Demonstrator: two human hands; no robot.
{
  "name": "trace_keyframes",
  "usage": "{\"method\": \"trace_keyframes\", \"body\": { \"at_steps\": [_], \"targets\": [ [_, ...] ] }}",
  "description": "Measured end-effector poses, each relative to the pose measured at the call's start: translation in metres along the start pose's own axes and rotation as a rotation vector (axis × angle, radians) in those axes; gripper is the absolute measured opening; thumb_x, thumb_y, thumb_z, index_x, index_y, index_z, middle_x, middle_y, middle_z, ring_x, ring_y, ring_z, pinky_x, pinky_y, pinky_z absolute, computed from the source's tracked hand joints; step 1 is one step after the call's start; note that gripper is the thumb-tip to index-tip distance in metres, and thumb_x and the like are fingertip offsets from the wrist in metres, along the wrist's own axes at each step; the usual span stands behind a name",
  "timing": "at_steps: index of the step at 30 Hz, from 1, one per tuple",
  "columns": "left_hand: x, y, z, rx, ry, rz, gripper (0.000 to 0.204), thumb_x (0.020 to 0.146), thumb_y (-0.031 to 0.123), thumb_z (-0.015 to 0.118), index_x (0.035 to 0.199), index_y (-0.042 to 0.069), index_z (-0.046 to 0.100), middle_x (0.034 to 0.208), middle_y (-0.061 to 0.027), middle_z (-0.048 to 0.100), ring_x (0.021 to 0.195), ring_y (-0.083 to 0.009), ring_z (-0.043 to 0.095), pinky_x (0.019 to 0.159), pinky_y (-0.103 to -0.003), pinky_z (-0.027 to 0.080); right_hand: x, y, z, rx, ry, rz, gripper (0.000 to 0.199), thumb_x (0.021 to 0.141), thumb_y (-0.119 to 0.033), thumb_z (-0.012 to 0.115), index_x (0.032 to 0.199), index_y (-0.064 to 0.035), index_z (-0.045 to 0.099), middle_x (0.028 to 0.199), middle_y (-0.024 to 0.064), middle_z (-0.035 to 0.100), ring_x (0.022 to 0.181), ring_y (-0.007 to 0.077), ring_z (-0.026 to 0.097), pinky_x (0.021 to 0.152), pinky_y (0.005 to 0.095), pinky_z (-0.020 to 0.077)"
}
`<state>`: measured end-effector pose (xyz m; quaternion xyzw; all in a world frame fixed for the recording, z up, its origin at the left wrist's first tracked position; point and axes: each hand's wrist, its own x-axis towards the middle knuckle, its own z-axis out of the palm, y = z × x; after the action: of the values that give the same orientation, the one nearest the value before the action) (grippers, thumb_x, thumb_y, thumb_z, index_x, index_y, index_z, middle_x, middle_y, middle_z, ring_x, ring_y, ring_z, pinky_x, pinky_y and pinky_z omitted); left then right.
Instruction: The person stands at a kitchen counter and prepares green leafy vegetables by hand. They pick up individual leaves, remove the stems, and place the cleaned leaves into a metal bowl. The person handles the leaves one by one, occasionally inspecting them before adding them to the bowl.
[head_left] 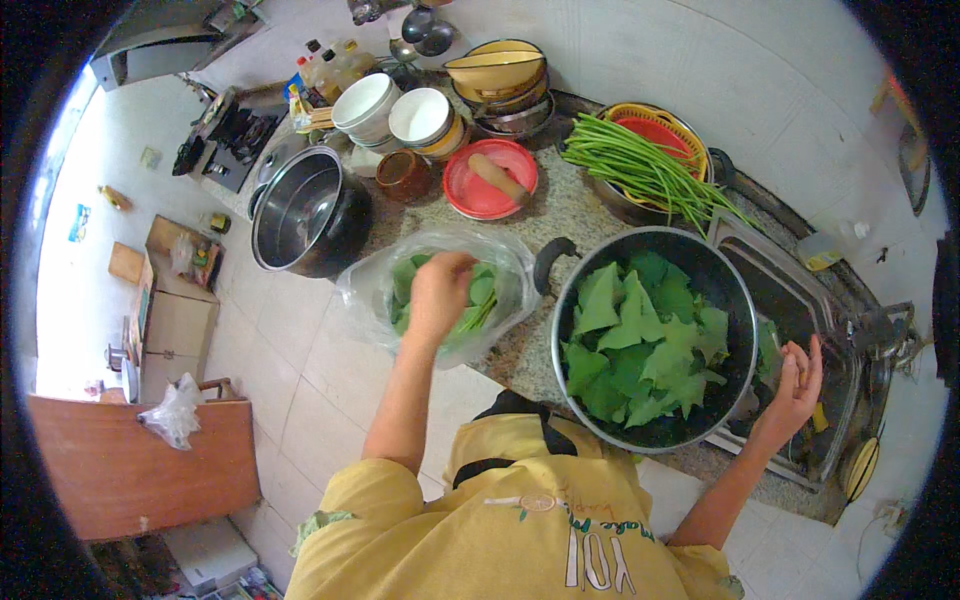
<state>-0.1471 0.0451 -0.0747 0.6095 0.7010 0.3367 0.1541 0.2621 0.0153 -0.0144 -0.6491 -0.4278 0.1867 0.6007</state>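
My left hand (440, 292) is over the mouth of a clear plastic bag (515, 265), fingers curled and partly hidden; what they grip, if anything, cannot be made out. Inside the bag lie green leaves and stems (482, 300). Right of it, a large dark pot (738, 290) with a black side handle is heaped with broad green leaves (640, 335). Beyond the pot's right rim, my right hand (792, 392) is raised above the sink, its fingertips pinched at the edge of a single green leaf (768, 352).
Long green stalks (650, 165) lie across a basket and pan at the back right. Behind the bag stands a red plate (460, 195) with a wooden pestle-like stick (497, 180). An empty deep pot (345, 225), white bowls (363, 102) and a stove (235, 145) are leftward. The sink (800, 290) has a faucet (890, 340).
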Motion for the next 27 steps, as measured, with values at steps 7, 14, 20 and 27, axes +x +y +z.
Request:
{"method": "trace_keyframes", "body": {
  "at_steps": [7, 14, 20, 27],
  "targets": [
    [-0.006, -0.067, -0.002, 0.113, -0.186, -0.153, 0.014, 0.067, 0.005, 0.06, 0.08, 0.004, 0.064, 0.077, -0.0146, 0.061, 0.074, -0.0305, 0.059, 0.067, -0.037, 0.046, -0.025, -0.014, 0.037, -0.166, -0.131, 0.003, 0.017, 0.082, -0.006, 0.052, 0.096, -0.0007, 0.06, 0.095, 0.0071, 0.06, 0.088, 0.0148, 0.055, 0.079, 0.0245, 0.0422],
    [-0.012, -0.063, 0.039, 0.214, -0.149, 0.038, 0.034, 0.059, 0.006, 0.067, 0.092, 0.004, 0.06, 0.085, -0.0154, 0.056, 0.084, -0.0326, 0.053, 0.077, -0.038, 0.043, -0.048, -0.029, 0.062, -0.185, -0.182, 0.007, 0.016, 0.081, -0.008, 0.055, 0.094, -0.001, 0.061, 0.095, 0.0059, 0.06, 0.088, 0.0136, 0.055, 0.078, 0.0246, 0.0419],
    [-0.002, -0.079, 0.034, 0.1, -0.147, -0.069, 0.02, 0.065, 0.006, 0.063, 0.084, 0.004, 0.06, 0.082, -0.0157, 0.054, 0.078, -0.0339, 0.052, 0.072, -0.038, 0.043, -0.057, -0.025, 0.063, -0.146, -0.186, -0.006, 0.015, 0.08, -0.007, 0.055, 0.093, -0.0008, 0.061, 0.095, 0.007, 0.06, 0.088, 0.0143, 0.055, 0.078, 0.0248, 0.0421],
    [0.012, -0.073, 0.001, -0.308, -0.074, -0.271, 0.012, 0.077, 0.008, 0.057, 0.087, 0.003, 0.053, 0.059, -0.006, 0.046, 0.053, -0.0156, 0.043, 0.052, -0.029, 0.037, -0.066, -0.028, 0.059, -0.136, -0.17, 0.051, 0.016, 0.081, -0.007, 0.055, 0.094, 0.001, 0.06, 0.092, 0.0082, 0.061, 0.086, 0.0143, 0.056, 0.078, 0.0244, 0.043]
  ]
}}
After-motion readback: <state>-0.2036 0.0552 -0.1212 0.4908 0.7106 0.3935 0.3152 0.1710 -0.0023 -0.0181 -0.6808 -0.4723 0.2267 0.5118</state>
